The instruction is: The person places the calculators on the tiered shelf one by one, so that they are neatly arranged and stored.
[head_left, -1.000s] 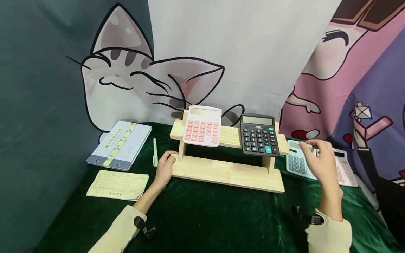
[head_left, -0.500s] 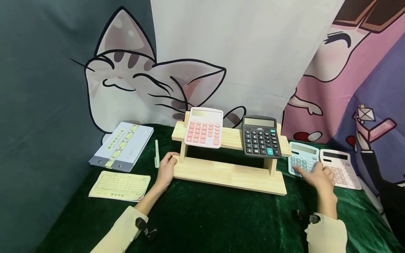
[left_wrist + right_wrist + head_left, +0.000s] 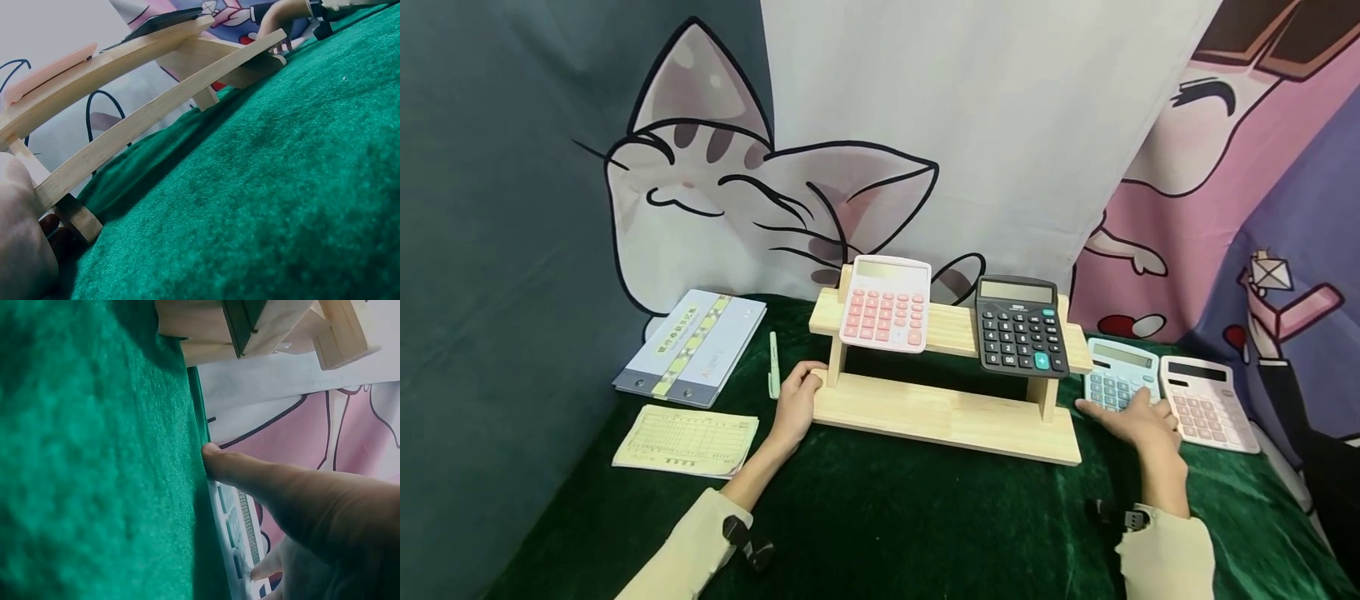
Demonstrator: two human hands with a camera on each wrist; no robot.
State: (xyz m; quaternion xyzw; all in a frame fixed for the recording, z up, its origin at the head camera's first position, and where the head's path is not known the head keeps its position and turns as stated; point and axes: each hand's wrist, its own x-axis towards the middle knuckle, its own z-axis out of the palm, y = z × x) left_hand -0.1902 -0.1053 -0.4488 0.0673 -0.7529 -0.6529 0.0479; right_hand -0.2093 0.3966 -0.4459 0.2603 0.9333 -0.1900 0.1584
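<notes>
My left hand grips the left end of a pale wooden two-tier stand. In the left wrist view its fingers curl below the stand's lower board. A pink calculator and a black calculator lean on the upper shelf. On the right, my right hand touches a light blue calculator lying on the cloth. Its thumb stretches along the near edge while the other fingers rest on the keypad side, partly covering the keys.
A pale pink calculator lies right beside the blue one. To the left are a blue-grey binder, a yellow form pad and a light green pen. Dark green velvet covers the table, with printed curtains behind.
My right hand has come down from above the blue calculator and shifted left and nearer onto its front part. My left hand keeps its hold on the stand; the view has tilted slightly.
</notes>
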